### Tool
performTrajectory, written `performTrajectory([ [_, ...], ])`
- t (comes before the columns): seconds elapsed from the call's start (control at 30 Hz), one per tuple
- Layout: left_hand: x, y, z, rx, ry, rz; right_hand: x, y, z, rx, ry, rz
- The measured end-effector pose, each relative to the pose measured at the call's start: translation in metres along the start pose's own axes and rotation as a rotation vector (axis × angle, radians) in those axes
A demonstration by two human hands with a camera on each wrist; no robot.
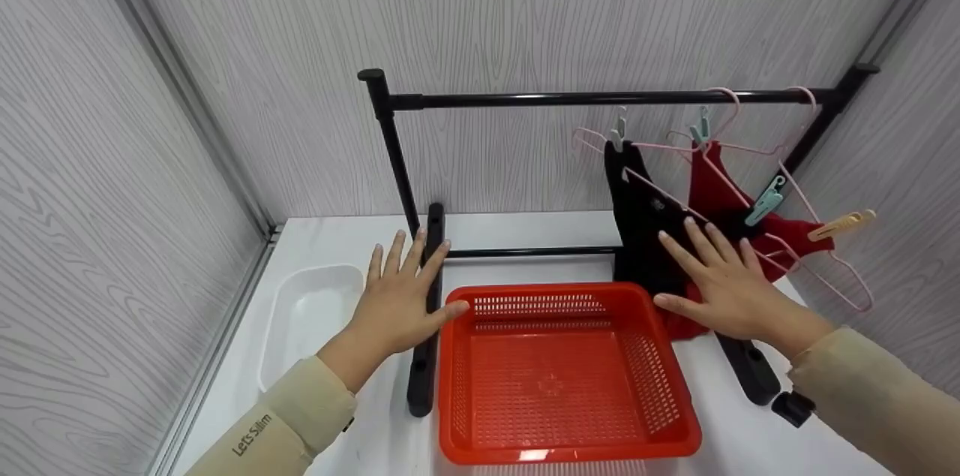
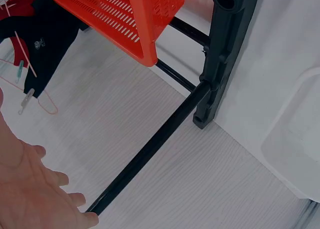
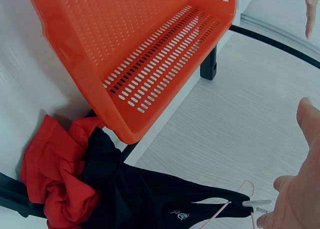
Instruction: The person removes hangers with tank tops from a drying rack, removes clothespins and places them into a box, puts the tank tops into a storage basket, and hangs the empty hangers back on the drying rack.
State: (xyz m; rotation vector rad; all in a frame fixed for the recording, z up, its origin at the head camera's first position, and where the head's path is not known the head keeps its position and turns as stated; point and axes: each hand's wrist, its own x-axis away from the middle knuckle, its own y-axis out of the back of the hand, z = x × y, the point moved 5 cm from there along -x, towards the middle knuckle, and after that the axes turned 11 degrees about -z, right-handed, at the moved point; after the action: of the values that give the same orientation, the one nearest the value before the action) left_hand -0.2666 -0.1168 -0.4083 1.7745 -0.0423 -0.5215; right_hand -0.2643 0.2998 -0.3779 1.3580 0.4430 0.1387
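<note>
My left hand [image 1: 394, 307] is held palm down with fingers spread, above the left side of a red plastic basket [image 1: 555, 386] and the rack's left foot. On the other side, my right hand [image 1: 727, 292] has its fingers spread in front of the hanging clothes and holds nothing. A black garment [image 1: 634, 228] and a red garment [image 1: 705, 176] hang on pink hangers [image 1: 733, 115] at the rack's right end. Clothespins grip them: grey [image 1: 618, 137], pale teal [image 1: 765, 204] and yellow [image 1: 844, 224]. In the right wrist view, the red cloth [image 3: 60, 174] bunches on the table beside the basket.
A black clothes rack [image 1: 525, 99] stands behind the basket, its left foot [image 1: 420, 378] reaching forward on the white table. At the left lies a shallow white tray [image 1: 315, 311]. Wood-grain panels [image 1: 487, 18] enclose the back and both sides.
</note>
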Motion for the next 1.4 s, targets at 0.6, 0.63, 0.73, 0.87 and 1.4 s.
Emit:
performTrajectory([
  [0.6, -0.016, -0.013, -0.014, 0.031, -0.043, -0.012, 0.007, 0.002, -0.020, -0.006, -0.007, -0.036],
  [0.63, -0.017, -0.014, -0.015, 0.032, -0.043, -0.011, 0.008, 0.002, -0.022, -0.004, -0.008, -0.039],
  [0.73, -0.021, -0.019, -0.019, 0.036, -0.043, -0.008, 0.011, 0.005, -0.027, -0.001, -0.013, -0.046],
  [0.87, -0.028, -0.025, -0.026, 0.052, -0.048, -0.015, 0.013, 0.009, -0.033, 0.004, -0.026, -0.047],
  [1.4, -0.059, -0.056, -0.053, 0.117, -0.043, -0.003, 0.011, 0.011, -0.049, 0.011, -0.083, -0.007],
])
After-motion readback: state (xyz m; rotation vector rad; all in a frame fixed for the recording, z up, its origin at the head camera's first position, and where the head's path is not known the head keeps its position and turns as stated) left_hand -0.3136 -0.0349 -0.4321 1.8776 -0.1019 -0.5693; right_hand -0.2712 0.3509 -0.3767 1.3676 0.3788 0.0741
